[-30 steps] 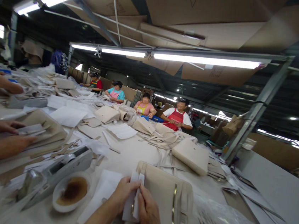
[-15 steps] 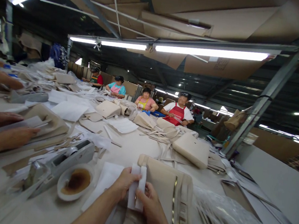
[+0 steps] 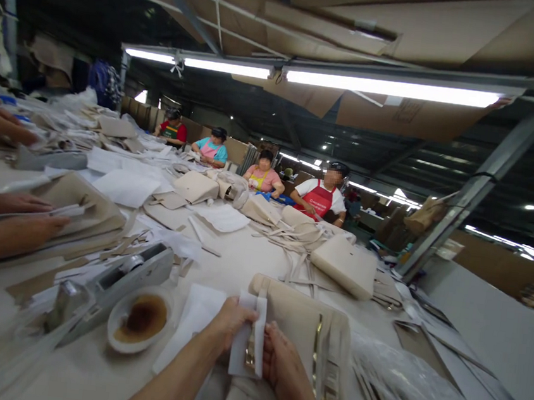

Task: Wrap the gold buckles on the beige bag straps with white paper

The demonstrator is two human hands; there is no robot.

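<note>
My left hand [image 3: 230, 323] and my right hand [image 3: 281, 364] both pinch a small white paper wrap [image 3: 245, 341] folded round a gold metal fitting [image 3: 249, 354]. They work just above a beige handbag [image 3: 301, 331] lying flat on the table, with a gold strip and buckle [image 3: 330, 394] along its front. A white sheet [image 3: 190, 322] lies under my left wrist.
A white dish of brown liquid [image 3: 140, 319] and a grey tape dispenser [image 3: 115, 279] sit at the left. A co-worker's hands [image 3: 21, 219] handle beige pieces at far left. Another beige bag [image 3: 343, 265], straps and paper cover the table. Several people sit at the far end. Clear plastic [image 3: 409, 393] lies right.
The paper wrap has opened a little, so the gold fitting now shows between my fingers. The view has tilted slightly; my hands stay over the handbag.
</note>
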